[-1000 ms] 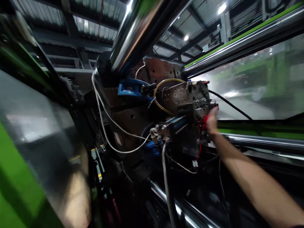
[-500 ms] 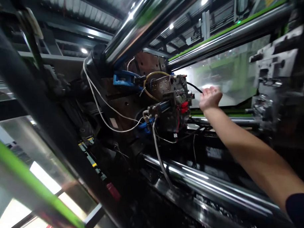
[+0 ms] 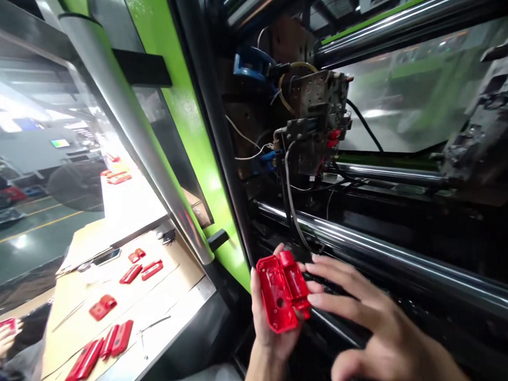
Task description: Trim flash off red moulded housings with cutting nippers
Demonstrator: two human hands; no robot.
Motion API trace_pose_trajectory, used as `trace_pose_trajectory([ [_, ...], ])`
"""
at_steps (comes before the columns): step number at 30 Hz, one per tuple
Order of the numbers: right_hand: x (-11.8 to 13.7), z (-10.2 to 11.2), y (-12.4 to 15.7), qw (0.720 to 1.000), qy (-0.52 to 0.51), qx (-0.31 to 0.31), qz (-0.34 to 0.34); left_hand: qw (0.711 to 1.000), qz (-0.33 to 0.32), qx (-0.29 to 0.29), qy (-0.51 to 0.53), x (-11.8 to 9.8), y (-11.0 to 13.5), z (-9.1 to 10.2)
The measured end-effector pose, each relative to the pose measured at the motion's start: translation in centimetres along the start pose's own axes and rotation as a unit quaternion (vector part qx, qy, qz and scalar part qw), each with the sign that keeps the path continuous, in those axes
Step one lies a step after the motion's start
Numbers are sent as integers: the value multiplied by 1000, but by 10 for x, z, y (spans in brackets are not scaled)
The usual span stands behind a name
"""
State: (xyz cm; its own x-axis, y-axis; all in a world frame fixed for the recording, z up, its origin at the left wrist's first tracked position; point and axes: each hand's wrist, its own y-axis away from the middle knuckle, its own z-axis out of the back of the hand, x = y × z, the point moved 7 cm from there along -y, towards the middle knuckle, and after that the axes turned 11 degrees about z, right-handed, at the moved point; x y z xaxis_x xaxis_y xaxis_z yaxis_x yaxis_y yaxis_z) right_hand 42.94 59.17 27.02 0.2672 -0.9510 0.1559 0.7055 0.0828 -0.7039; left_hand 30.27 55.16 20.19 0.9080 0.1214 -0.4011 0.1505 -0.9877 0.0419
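Left hand [image 3: 269, 323] closed around a red moulded plastic part [image 3: 280, 292], held upright, inner face toward the camera, low in front of the open machine bay. Right hand [image 3: 376, 336] open, fingers spread, with the fingertips at the part's right edge. Behind the part runs a chrome tie bar [image 3: 406, 263]; the mould block [image 3: 318, 107] sits well above it. On the desk [image 3: 167, 327] to the left lie further red parts [image 3: 117, 338], scattered on cardboard.
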Motion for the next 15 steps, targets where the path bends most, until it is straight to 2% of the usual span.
trace_pose_trajectory([
  [3, 6, -24, 16, 998, 31, -49, -34, 999, 24, 20, 23, 15, 0, -8],
  [8, 13, -24, 19, 991, 57, -121, -8, 999, 51, 9, 9, 27, 10, -1],
  [10, 12, -21, 18, 988, -4, -155, -4, 999, 37, 0, -26, 21, 16, 7],
  [12, 5, -20, 19, 970, -121, -207, -33, 994, -12, -12, -105, 10, 21, 13],
  [15, -11, -29, 24, 911, -290, -252, -151, 960, -88, -49, -260, -3, 24, 15],
])
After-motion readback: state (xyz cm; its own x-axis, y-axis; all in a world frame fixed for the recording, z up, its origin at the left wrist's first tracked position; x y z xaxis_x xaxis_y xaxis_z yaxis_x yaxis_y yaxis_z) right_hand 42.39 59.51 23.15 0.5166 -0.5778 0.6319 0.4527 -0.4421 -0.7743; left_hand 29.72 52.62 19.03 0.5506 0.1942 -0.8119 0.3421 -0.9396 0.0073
